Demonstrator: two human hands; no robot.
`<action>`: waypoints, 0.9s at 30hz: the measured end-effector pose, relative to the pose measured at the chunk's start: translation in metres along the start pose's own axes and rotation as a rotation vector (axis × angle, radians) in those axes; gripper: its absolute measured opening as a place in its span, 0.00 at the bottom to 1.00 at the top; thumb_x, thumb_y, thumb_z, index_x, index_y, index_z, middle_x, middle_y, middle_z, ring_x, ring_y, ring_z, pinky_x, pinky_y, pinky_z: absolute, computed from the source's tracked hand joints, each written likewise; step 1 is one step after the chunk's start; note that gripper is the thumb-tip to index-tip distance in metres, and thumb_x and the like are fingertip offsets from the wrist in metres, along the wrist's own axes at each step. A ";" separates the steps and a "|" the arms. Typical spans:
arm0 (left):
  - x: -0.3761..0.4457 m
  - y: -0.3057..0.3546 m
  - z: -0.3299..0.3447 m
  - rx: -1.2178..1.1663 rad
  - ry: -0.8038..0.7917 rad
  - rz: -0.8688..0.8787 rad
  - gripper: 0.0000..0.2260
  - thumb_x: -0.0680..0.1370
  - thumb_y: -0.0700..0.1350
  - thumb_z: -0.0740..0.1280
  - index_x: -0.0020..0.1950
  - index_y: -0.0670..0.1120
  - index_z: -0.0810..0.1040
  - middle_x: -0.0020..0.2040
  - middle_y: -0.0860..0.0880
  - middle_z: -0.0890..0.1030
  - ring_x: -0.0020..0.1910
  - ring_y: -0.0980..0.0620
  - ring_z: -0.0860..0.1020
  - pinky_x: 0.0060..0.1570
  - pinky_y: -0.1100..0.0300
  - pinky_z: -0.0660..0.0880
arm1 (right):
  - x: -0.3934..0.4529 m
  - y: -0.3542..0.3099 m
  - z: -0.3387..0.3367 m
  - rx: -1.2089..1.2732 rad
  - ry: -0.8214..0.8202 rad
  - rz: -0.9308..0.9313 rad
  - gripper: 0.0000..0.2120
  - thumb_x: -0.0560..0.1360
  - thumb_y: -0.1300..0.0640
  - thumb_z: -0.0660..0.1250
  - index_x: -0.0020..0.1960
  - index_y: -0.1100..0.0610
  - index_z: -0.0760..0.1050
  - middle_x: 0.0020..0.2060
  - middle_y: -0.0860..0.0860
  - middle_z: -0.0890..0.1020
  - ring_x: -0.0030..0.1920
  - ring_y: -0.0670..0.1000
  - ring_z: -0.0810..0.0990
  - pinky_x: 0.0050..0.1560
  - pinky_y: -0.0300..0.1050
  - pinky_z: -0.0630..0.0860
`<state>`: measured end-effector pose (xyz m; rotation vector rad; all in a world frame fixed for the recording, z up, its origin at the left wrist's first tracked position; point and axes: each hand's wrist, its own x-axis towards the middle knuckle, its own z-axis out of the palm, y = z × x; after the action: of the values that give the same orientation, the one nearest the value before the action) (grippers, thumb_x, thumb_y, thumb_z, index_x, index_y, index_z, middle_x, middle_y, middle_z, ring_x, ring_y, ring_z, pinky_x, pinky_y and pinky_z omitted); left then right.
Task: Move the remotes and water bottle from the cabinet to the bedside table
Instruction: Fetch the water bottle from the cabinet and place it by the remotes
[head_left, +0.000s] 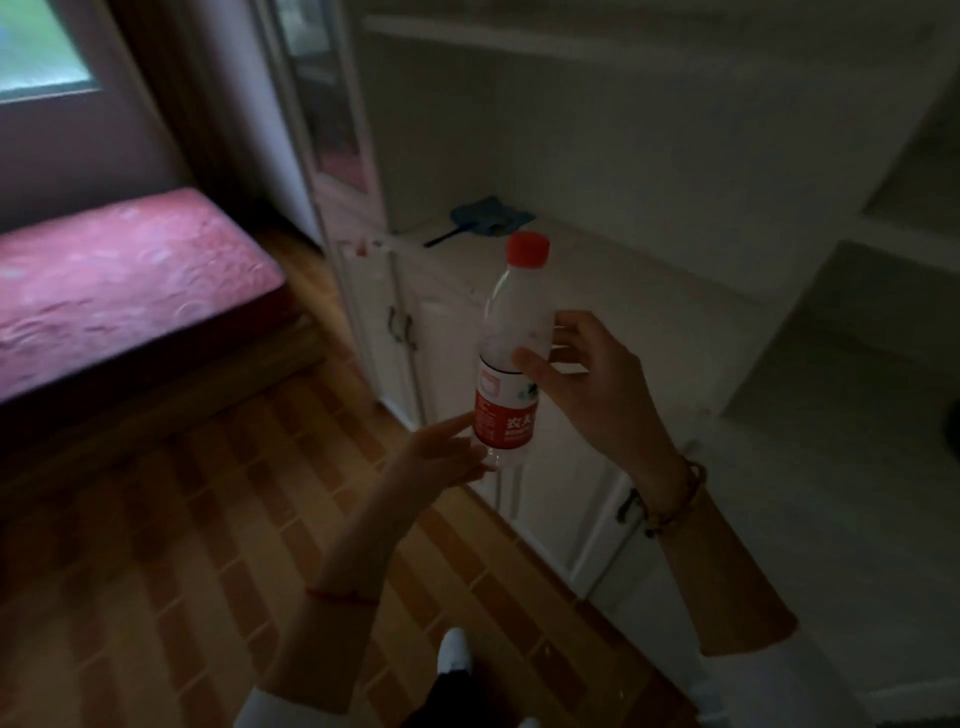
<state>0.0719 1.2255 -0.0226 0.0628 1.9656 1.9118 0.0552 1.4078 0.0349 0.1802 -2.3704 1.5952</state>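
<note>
Bottle (511, 348), clear ribbed plastic, between hands (597, 384).

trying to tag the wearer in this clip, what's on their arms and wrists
Both forearms are bare, with pale sleeves pushed up near the elbows. The left wrist wears a thin red string bracelet. The right wrist wears a brownish beaded bracelet with a dark end hanging from it. No rings or gloves are visible on the left hand or right hand.

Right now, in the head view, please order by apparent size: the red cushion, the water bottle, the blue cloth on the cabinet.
1. red cushion
2. water bottle, though it is nearer the camera
3. blue cloth
</note>
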 end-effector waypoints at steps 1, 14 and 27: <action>-0.007 -0.007 -0.011 0.001 0.039 -0.015 0.23 0.77 0.32 0.62 0.72 0.38 0.66 0.60 0.31 0.77 0.47 0.47 0.81 0.51 0.62 0.79 | -0.001 0.000 0.014 0.013 -0.041 0.003 0.22 0.69 0.49 0.73 0.59 0.54 0.72 0.54 0.48 0.82 0.50 0.40 0.81 0.41 0.27 0.75; -0.093 -0.064 -0.166 -0.190 0.441 -0.171 0.23 0.77 0.32 0.61 0.73 0.39 0.64 0.51 0.44 0.79 0.41 0.56 0.81 0.42 0.67 0.79 | 0.003 -0.035 0.220 0.116 -0.496 -0.077 0.26 0.66 0.43 0.71 0.60 0.52 0.71 0.50 0.41 0.79 0.46 0.29 0.78 0.42 0.26 0.76; -0.165 -0.104 -0.360 -0.268 0.756 -0.198 0.25 0.77 0.34 0.63 0.73 0.41 0.64 0.60 0.40 0.78 0.47 0.52 0.80 0.47 0.62 0.78 | 0.012 -0.104 0.452 0.152 -0.824 -0.200 0.28 0.67 0.43 0.71 0.62 0.54 0.70 0.53 0.45 0.79 0.50 0.39 0.80 0.47 0.32 0.79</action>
<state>0.1375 0.8262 -0.0869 -1.0230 1.9875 2.2299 -0.0012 0.9522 -0.0287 1.2796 -2.6293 1.8255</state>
